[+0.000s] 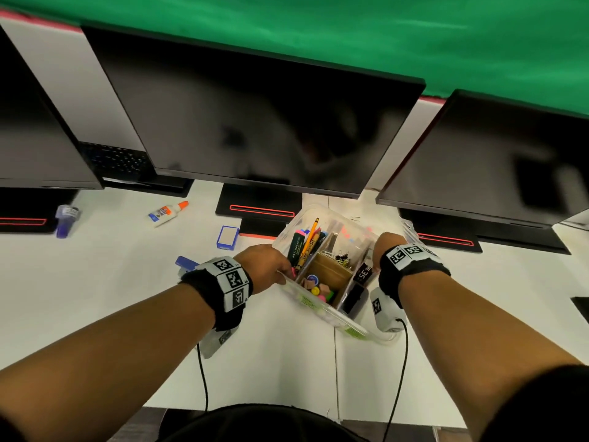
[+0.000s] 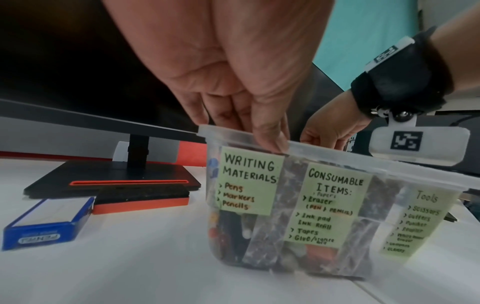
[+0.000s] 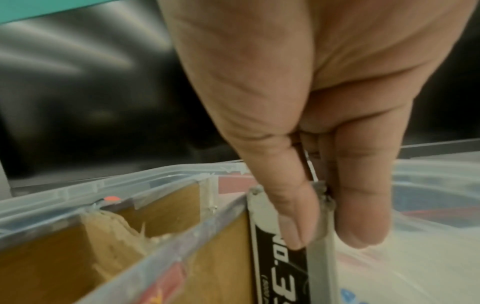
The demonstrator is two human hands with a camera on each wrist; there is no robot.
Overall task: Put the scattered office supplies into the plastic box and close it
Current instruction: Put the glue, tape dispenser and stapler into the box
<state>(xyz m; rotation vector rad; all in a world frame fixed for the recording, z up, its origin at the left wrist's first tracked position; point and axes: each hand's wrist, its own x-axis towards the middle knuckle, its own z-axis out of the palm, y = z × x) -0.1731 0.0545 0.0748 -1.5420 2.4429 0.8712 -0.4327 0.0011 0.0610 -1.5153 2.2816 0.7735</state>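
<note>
The clear plastic box [image 1: 331,309] stands on the white desk, lid off, split by cardboard dividers and filled with pens, clips and erasers. Green labels on its front wall [image 2: 249,179] read writing materials, consumable items and tools. My left hand [image 1: 283,269] grips the box's left rim, thumb outside and fingers inside. My right hand [image 1: 374,266] pinches the top of a flat black-and-white packet [image 3: 280,263] standing in the right compartment. Loose on the desk lie a glue bottle [image 1: 168,213], a blue-edged small box [image 1: 228,237] and a purple bottle [image 1: 65,218].
Three dark monitors stand along the back on black bases [image 1: 258,205]. A black-and-orange board eraser [image 2: 141,200] lies by the middle base, and a blue object [image 1: 185,263] shows behind my left wrist. Clear plastic [image 1: 411,231] lies just right of the box.
</note>
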